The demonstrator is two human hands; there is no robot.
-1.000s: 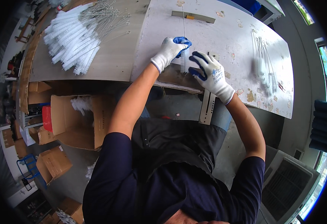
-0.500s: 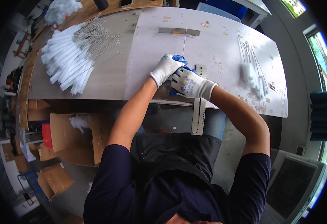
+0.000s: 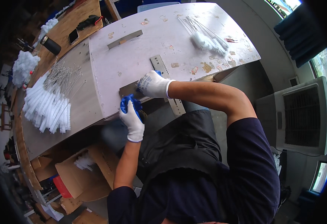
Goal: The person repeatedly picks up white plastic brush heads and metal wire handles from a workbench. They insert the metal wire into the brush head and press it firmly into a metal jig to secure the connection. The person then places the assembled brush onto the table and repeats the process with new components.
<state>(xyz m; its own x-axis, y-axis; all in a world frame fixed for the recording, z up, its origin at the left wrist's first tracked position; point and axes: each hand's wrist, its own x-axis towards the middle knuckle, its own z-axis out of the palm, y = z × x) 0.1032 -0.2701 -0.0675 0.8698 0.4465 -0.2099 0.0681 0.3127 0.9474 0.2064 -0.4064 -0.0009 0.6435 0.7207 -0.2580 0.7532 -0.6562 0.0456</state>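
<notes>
My left hand [image 3: 131,116], in a white glove with blue-coated fingers, is just off the front edge of the table. Its fingers are curled closed, and what they hold, if anything, is hidden. Against a dark metal plate [image 3: 128,89] at that edge rests my right hand [image 3: 152,84], gloved alike, back up and fingers bent under. Whatever is in that grip cannot be seen. Beside the right hand, a perforated metal strip [image 3: 159,65] lies on the table, and another perforated strip [image 3: 177,107] juts out past the edge.
White-bristled wire brushes [image 3: 47,106] are heaped on the left, with a smaller bunch of brushes [image 3: 210,42] at the far right. A metal bar [image 3: 133,37] lies further back. A black bottle [image 3: 50,45] and a phone [image 3: 73,36] are far left; a cardboard box [image 3: 79,175] stands below.
My hands have moved apart; the left has come down past the table edge. The thin wire that stood up from them is no longer seen. The view has turned and shifted to the right.
</notes>
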